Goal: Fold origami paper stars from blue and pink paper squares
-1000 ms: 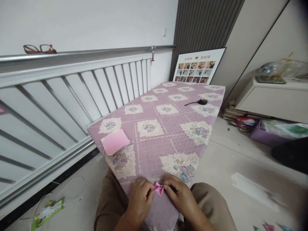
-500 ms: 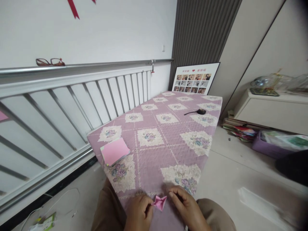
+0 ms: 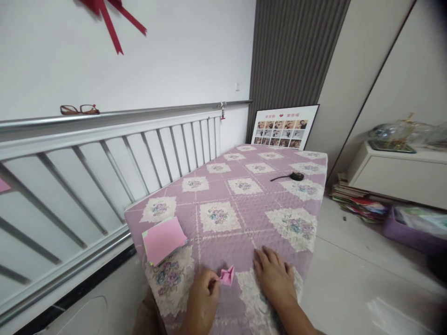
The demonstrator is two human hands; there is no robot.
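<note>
A small folded pink paper piece (image 3: 226, 275) is pinched by one corner between the thumb and fingers of my left hand (image 3: 204, 295), low over the near part of the table. It has pointed corners and a hollow middle. To its right, my right hand (image 3: 275, 279) lies palm down on the floral tablecloth (image 3: 223, 246), fingers stretched out and holding nothing. A stack of paper sheets (image 3: 165, 239), pink on top with other coloured edges showing beneath, rests at the table's left edge.
A black tape measure with a strap (image 3: 296, 176) lies toward the far right of the table. A white radiator (image 3: 153, 160) runs along the left, with glasses (image 3: 80, 109) on the pipe above. A photo board (image 3: 284, 125) leans behind the table. A purple bin (image 3: 401, 230) stands on the right floor.
My right hand has moved away from the pink paper and flattened onto the tablecloth. My left hand keeps its pinch on the folded piece. The head view has tilted slightly upward.
</note>
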